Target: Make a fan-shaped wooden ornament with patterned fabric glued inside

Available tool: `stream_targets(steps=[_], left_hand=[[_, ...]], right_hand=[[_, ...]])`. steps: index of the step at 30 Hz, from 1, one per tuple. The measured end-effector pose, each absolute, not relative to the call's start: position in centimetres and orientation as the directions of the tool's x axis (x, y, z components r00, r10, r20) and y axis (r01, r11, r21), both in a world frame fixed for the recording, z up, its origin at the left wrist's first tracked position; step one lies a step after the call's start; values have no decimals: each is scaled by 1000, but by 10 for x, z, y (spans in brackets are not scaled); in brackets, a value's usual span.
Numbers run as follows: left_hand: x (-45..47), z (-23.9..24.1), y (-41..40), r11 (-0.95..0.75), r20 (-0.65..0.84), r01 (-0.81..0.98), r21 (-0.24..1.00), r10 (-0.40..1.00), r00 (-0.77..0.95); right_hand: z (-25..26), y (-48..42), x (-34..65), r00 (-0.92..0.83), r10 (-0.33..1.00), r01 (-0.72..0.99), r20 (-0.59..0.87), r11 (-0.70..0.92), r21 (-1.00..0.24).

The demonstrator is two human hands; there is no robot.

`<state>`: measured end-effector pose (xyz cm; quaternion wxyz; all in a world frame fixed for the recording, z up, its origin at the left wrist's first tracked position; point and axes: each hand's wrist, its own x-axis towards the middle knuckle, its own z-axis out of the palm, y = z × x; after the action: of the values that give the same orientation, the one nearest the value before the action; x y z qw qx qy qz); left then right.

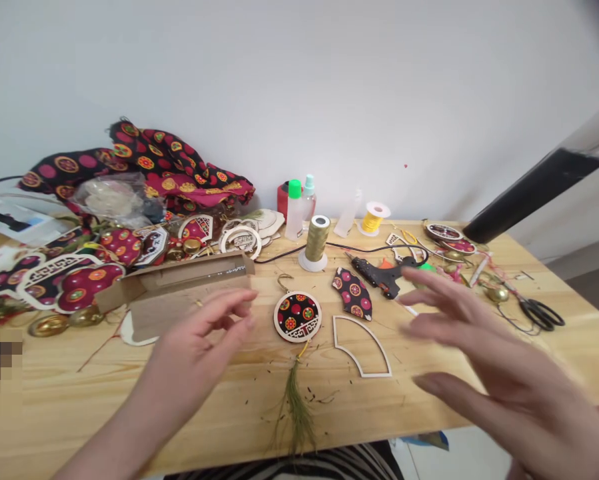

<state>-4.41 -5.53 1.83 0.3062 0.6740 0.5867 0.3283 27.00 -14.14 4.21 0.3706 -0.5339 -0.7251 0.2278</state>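
Note:
A round ornament (pixel 299 316) with black patterned fabric and a white cut-out rim lies on the wooden table between my hands. A green tassel (pixel 298 407) hangs off it toward the table's front edge. My left hand (pixel 204 340) hovers to the left of the ornament, fingers loosely bent and apart, with nothing in them. On the other side my right hand (pixel 499 353) is raised with spread fingers, slightly blurred, and holds nothing. Between the ornament and my right hand lie a fan-shaped fabric piece (pixel 352 293) and a white fan-shaped frame (pixel 363 347).
Behind stand a spool of olive thread (pixel 316 240), a green-capped bottle (pixel 294 213) and a spool of yellow cord (pixel 374 219). A black glue gun (pixel 379 273) lies near scissors (pixel 542 313). An open cardboard box (pixel 179 293) and patterned cloth (pixel 179 167) are on the left.

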Motion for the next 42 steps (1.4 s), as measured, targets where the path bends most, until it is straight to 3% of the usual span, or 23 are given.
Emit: stream_targets(steps=[4, 8, 11, 15, 21, 30, 35, 38, 42], left_hand=[[-17, 0, -54, -253, 105, 729, 636, 964, 243], [10, -5, -51, -352, 84, 865, 358, 935, 345], [25, -2, -47, -345, 33, 912, 223, 938, 346], [37, 2, -43, -349, -20, 925, 152, 934, 356], [42, 5, -36, -333, -87, 932, 144, 934, 347], [45, 5, -35, -272, -94, 942, 198, 951, 295], [36, 17, -31, -202, -76, 882, 425, 963, 257], [29, 26, -29, -5, -159, 714, 700, 974, 162], [23, 34, -31, 295, -316, 195, 936, 945, 88]], right_hand=[[28, -101, 230, -117, 988, 496, 103, 149, -856], [6, -92, 213, -42, 996, 449, 79, 89, -889], [-1, -93, 215, -27, 997, 438, 71, 76, -896], [-3, -94, 225, 9, 997, 378, 80, 71, -923], [-4, -99, 232, -61, 994, 399, 93, 110, -910], [-11, -105, 234, -245, 953, 365, 179, 261, -894], [-24, -107, 236, -322, 924, 315, 207, 311, -897], [-25, -108, 233, -289, 938, 262, 193, 272, -926], [-21, -107, 230, -228, 958, 239, 175, 230, -944]])
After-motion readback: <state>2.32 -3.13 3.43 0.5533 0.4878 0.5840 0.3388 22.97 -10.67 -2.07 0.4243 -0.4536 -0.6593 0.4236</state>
